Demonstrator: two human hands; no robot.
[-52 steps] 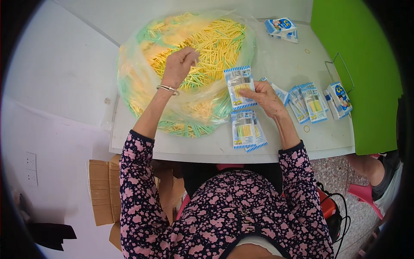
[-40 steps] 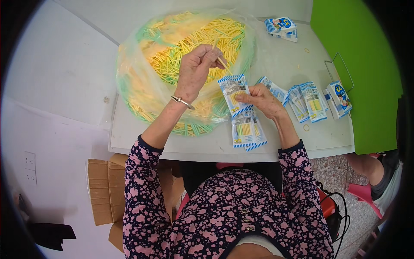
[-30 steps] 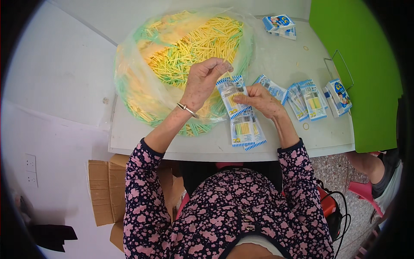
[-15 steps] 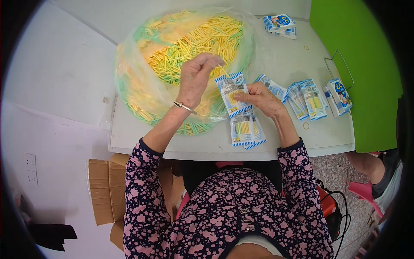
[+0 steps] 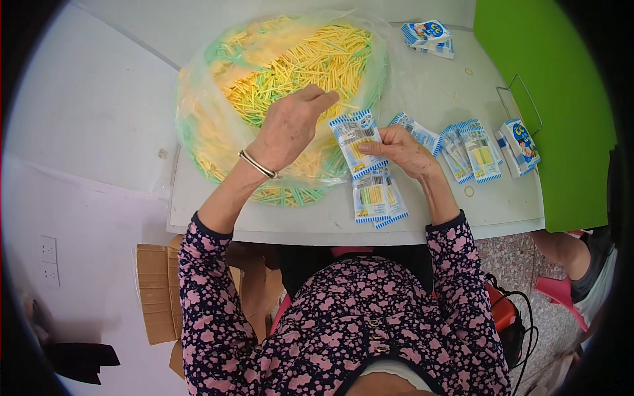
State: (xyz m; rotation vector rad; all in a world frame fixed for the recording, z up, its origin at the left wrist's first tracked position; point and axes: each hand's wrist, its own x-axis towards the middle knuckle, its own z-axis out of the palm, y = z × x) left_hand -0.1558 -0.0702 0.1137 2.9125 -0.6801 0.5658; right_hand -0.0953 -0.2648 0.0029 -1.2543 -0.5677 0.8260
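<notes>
— Item in hand?
— A blue-and-white striped packet (image 5: pixel 354 140), held by the right hand (image 5: pixel 401 149), fingers closed on its edge, above the worktop (image 5: pixel 422 86).
— Left hand?
— The left hand (image 5: pixel 288 127) hovers beside the packet over the bag of yellow and green sticks (image 5: pixel 277 72), fingertips pinched; contents cannot be told.
— Surroundings?
— Filled packets (image 5: pixel 378 198) lie just below the right hand; more packets (image 5: pixel 472 148) lie to its right.

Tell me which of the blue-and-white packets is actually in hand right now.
The packet pinched by the right hand, beside the clear bag of yellow and green sticks. The others lie flat on the table: two below it, more to the right.
</notes>
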